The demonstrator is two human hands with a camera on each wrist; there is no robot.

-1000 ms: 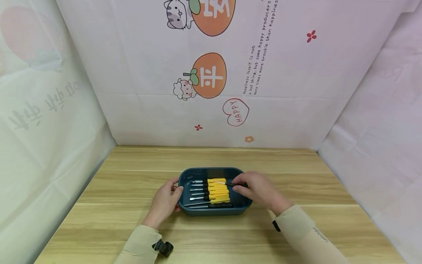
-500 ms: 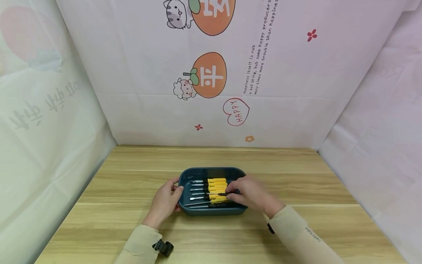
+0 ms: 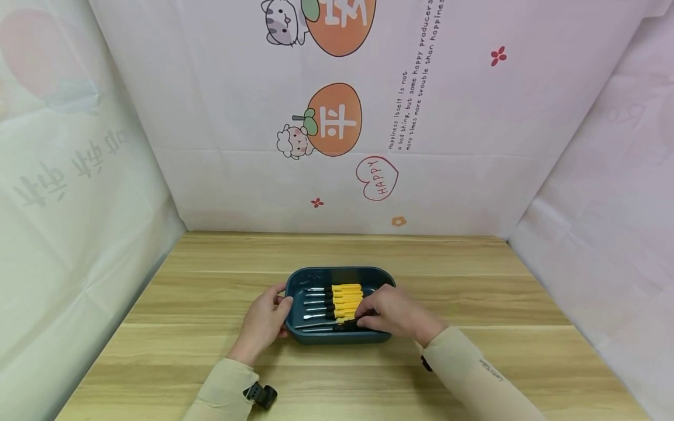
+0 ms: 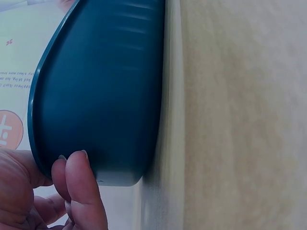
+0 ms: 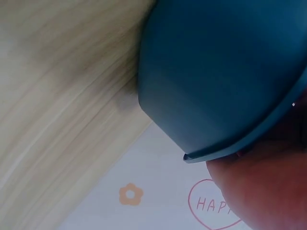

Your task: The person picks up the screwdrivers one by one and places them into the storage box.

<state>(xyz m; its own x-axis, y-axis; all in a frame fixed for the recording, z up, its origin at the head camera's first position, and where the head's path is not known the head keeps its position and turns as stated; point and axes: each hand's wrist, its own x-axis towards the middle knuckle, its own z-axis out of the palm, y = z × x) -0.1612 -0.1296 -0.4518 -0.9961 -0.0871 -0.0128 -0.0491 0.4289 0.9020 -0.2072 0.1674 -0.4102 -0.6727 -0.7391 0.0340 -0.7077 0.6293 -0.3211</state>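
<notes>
Both your hands working at blue tray (image 3: pixel 339 273): left hand (image 3: pixel 261 323) gripping rim; right hand (image 3: pixel 392 316) pinching black screwdriver (image 3: pixel 337 327) inside.

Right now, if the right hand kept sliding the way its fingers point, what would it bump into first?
The right hand points left across the blue tray. It would likely meet the yellow-handled screwdrivers first, then the tray's left wall, where the left hand holds. Depth is hard to judge.

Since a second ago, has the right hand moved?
Yes. The right hand has slid toward the near rim of the blue tray, from the far screwdrivers to the nearest ones.
</notes>
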